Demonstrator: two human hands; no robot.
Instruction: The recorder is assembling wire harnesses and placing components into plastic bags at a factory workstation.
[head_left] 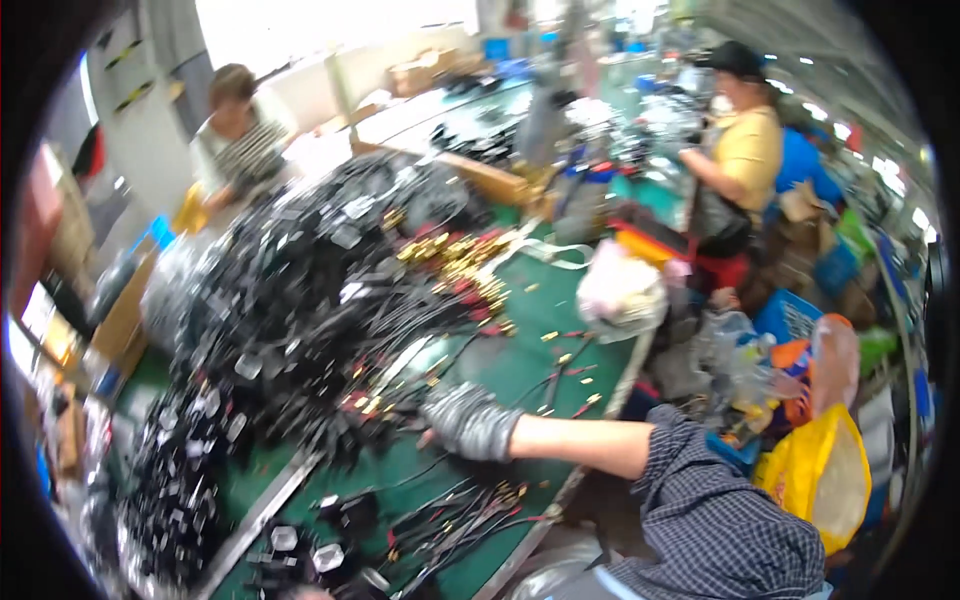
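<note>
My right hand, in a grey knitted glove, reaches across the green work table. It is at the edge of a heap of black cables with gold-coloured metal ends. Its fingers point left and downward, but blur hides whether they grip a cable. Nearer to me lies a smaller bunch of black cables with red and gold-coloured tips. At the lower edge, a skin-coloured sliver looks like part of my left hand. Its fingers do not show. Close by are black plastic pieces with clear square parts.
A large mound of black parts covers the table's left side, behind a metal strip. A clear bag sits at the right edge. Bags, one yellow, crowd the right. One person works at far left, another at far right.
</note>
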